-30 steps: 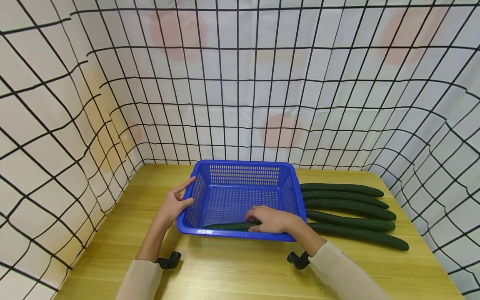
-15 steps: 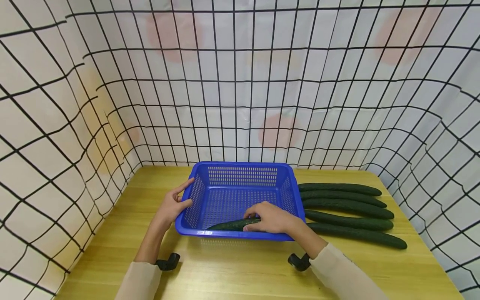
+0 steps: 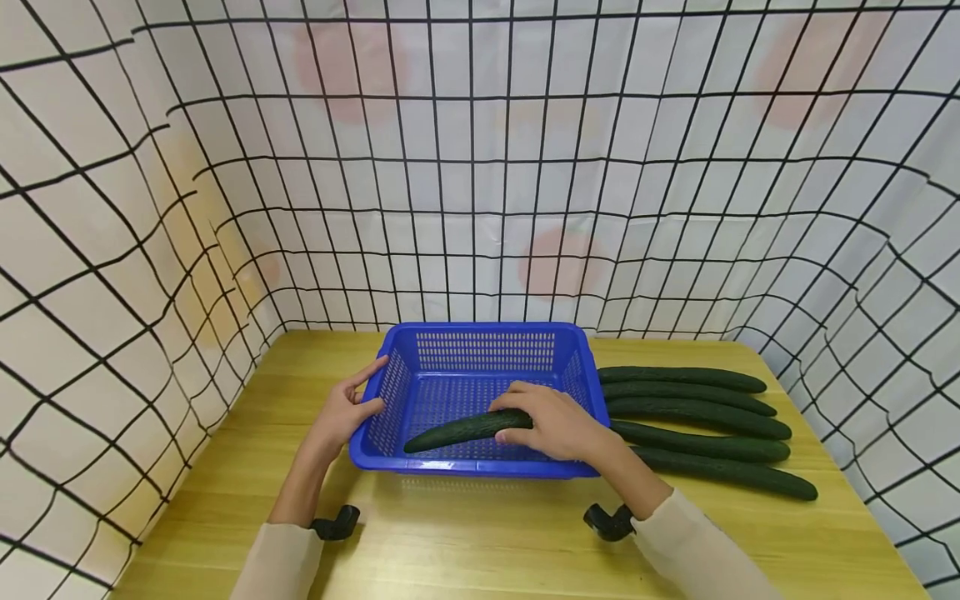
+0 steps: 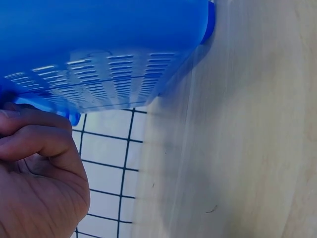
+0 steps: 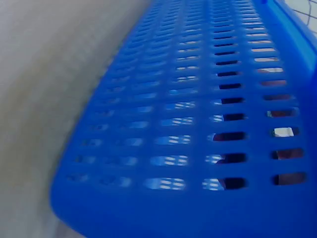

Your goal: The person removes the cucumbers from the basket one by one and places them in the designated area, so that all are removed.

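A blue plastic basket (image 3: 480, 468) with slotted walls stands on the table. My left hand (image 3: 347, 414) grips its left rim, thumb and index finger along the edge; in the left wrist view the other fingers (image 4: 42, 141) are curled beside the basket's outer wall. Inside the basket's near part, my right hand (image 3: 551, 423) holds a long dark green cucumber (image 3: 457, 431) between thumb and fingers. The cucumber's left end points to the basket's near left corner, and its right end is hidden under the hand. The right wrist view is filled by the basket's slotted near wall (image 5: 198, 148).
To the basket's right several cucumbers (image 3: 697, 409) lie side by side on the wooden table (image 3: 450, 542), their left ends hidden by the basket. A black wire grid (image 3: 487, 208) over white sheeting closes off the back and both sides.
My right hand has lifted the cucumber away from the basket's near wall, up and toward the basket's middle, so more of it shows. The left hand keeps its grip on the rim.
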`<state>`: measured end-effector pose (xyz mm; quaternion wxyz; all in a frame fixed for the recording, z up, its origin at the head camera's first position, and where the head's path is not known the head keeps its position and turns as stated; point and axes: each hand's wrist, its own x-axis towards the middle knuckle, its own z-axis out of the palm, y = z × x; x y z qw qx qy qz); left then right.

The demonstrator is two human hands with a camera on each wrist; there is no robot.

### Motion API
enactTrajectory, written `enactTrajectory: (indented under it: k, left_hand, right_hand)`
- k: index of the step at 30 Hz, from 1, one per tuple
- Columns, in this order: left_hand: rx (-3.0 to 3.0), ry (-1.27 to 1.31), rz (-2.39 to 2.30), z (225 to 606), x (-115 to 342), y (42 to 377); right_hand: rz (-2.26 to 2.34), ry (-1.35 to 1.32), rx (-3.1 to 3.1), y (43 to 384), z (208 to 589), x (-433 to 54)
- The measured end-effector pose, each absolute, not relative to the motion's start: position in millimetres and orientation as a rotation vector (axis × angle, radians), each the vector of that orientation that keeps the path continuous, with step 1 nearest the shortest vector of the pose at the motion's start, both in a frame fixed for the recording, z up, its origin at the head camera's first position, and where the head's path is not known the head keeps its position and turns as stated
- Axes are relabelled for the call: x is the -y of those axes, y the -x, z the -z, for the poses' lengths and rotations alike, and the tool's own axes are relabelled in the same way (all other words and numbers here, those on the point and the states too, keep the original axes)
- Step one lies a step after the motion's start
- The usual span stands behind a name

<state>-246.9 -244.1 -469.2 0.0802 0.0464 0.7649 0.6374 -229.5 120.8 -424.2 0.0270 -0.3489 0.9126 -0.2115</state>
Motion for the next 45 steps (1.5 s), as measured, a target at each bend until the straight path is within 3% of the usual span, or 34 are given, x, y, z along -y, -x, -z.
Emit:
enactTrajectory:
  k: [16,45]
  left_hand:
    - [-2.307,-0.077,-1.889,465,238,245]
    - [-2.310,-0.065,-1.910,461,242,240]
  right_hand:
    - [0.769,1.025,-2.973,227,396,-170]
    - [0.946,0.687,-3.110,192,428,-306]
